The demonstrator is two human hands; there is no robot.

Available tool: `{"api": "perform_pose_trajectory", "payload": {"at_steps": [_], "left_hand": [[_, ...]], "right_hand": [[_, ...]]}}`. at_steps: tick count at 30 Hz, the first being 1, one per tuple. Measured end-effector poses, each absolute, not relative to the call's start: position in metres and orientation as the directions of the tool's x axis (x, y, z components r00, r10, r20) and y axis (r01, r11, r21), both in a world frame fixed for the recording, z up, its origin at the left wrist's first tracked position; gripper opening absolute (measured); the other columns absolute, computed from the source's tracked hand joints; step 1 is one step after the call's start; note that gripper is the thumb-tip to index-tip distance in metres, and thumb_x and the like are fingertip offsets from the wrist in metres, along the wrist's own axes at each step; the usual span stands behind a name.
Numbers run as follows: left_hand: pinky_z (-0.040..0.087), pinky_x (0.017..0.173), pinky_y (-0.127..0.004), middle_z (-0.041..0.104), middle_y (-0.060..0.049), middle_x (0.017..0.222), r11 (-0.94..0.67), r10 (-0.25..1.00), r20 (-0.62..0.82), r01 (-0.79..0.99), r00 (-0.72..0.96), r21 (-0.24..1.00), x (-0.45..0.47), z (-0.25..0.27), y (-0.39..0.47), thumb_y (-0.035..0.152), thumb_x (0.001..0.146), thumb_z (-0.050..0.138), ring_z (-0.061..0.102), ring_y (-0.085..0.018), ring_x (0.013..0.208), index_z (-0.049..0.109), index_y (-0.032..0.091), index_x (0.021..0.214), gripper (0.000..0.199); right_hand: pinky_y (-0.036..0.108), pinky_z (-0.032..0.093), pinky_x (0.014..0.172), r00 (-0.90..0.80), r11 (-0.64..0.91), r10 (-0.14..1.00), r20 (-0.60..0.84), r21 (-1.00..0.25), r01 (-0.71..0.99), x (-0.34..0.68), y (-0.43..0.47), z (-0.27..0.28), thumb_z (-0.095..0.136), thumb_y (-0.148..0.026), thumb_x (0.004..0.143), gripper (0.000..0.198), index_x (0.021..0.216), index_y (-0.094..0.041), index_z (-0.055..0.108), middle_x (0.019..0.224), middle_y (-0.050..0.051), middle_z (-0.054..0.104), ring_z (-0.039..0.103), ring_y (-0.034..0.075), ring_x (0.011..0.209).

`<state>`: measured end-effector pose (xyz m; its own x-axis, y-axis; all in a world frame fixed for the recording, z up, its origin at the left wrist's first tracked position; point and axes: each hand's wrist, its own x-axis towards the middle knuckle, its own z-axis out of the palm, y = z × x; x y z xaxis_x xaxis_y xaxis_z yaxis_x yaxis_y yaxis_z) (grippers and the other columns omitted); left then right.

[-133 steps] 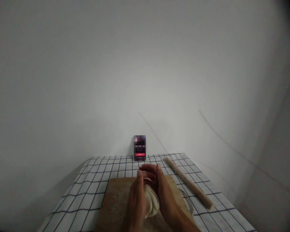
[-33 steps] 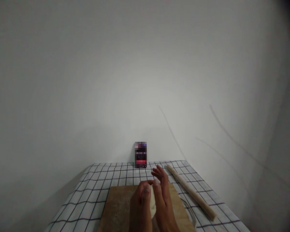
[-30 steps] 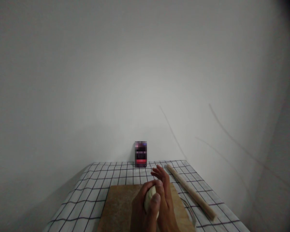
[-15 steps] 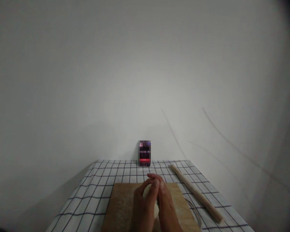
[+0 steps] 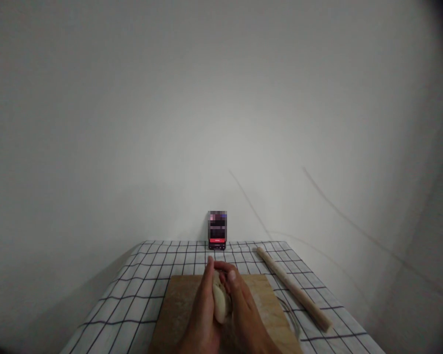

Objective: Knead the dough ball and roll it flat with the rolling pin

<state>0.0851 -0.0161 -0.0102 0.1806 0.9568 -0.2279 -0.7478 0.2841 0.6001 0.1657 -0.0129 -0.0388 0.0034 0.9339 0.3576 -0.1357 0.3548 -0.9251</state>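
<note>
A pale lump of dough [image 5: 220, 304] is cupped between my two palms over a wooden board [image 5: 177, 301]. My left hand [image 5: 205, 304] lies along the dough's left side, its fingers pointing forward. Against the right side presses my right hand [image 5: 240, 301], its fingers curled over the far end and its thumb on top. Both hands are closed around the dough, and part of it is hidden by the palms and fingers. Faint whitish dusting marks the board.
A wooden rolling pin [image 5: 295, 290] lies slanted on the checked tablecloth [image 5: 133, 295], right of the board. Beside the board's right edge is a thin looped cord or rim [image 5: 292, 317]. A phone [image 5: 217, 231] leans on the wall [image 5: 221, 123] at the back.
My hands have turned: the left was curled over the dough with its thumb on top; now its fingers are straighter and the right wraps over. More dough shows. The view has shifted slightly.
</note>
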Motion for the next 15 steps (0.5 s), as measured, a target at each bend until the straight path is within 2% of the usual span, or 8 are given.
{"api": "perform_pose_trajectory", "payload": {"at_steps": [2,4,6,10,12,15], "left_hand": [[0.057,0.076,-0.034,0.071,-0.004,0.074,0.328,0.944,-0.227,-0.747,0.238,0.579,0.082,-0.010,-0.015,0.066,0.082,0.075,0.073,-0.024,0.077,0.071,0.018,0.092,0.050],[0.058,0.080,-0.035,0.074,-0.007,0.082,0.343,0.939,-0.197,-0.736,0.282,0.584,0.081,-0.010,-0.013,0.064,0.085,0.073,0.074,-0.026,0.085,0.072,0.015,0.097,0.050],[0.058,0.083,-0.036,0.077,-0.011,0.093,0.311,0.947,-0.137,-0.718,0.292,0.622,0.081,-0.013,-0.011,0.058,0.086,0.075,0.074,-0.028,0.094,0.074,0.013,0.102,0.049],[0.057,0.088,-0.033,0.076,-0.012,0.114,0.152,0.984,-0.040,-0.718,0.171,0.679,0.083,-0.021,-0.008,0.042,0.081,0.084,0.070,-0.029,0.112,0.075,0.013,0.105,0.039],[0.057,0.087,-0.032,0.077,-0.010,0.111,0.181,0.982,-0.074,-0.732,0.176,0.657,0.083,-0.023,-0.007,0.037,0.078,0.083,0.070,-0.028,0.112,0.075,0.014,0.099,0.031],[0.057,0.086,-0.033,0.079,-0.009,0.101,0.218,0.973,-0.088,-0.717,0.214,0.663,0.081,-0.019,-0.008,0.040,0.077,0.079,0.072,-0.028,0.105,0.076,0.015,0.092,0.029]], "right_hand": [[0.039,0.052,0.103,0.013,0.353,0.936,0.353,-0.932,-0.078,0.169,-0.013,-0.039,0.054,-0.068,0.097,0.053,0.131,-0.028,0.065,0.126,0.007,0.070,0.065,0.026,0.118],[0.039,0.051,0.105,0.049,0.356,0.934,0.353,-0.933,-0.056,0.172,-0.011,-0.040,0.061,-0.064,0.095,0.055,0.137,-0.028,0.061,0.131,0.008,0.068,0.064,0.027,0.121],[0.039,0.054,0.099,0.065,0.321,0.946,0.316,-0.942,-0.093,0.176,-0.009,-0.038,0.062,-0.063,0.095,0.059,0.141,-0.027,0.056,0.129,0.010,0.068,0.067,0.027,0.116],[0.039,0.059,0.084,0.033,0.239,0.971,0.236,-0.957,-0.166,0.180,-0.006,-0.030,0.057,-0.064,0.097,0.057,0.137,-0.024,0.056,0.115,0.009,0.072,0.071,0.027,0.102],[0.039,0.058,0.086,0.018,0.261,0.965,0.262,-0.954,-0.147,0.180,-0.007,-0.028,0.057,-0.063,0.097,0.054,0.134,-0.024,0.058,0.113,0.008,0.072,0.071,0.027,0.102],[0.040,0.056,0.094,0.029,0.335,0.942,0.334,-0.934,-0.124,0.178,-0.009,-0.029,0.061,-0.059,0.096,0.053,0.136,-0.026,0.056,0.120,0.008,0.071,0.069,0.028,0.109]]}}
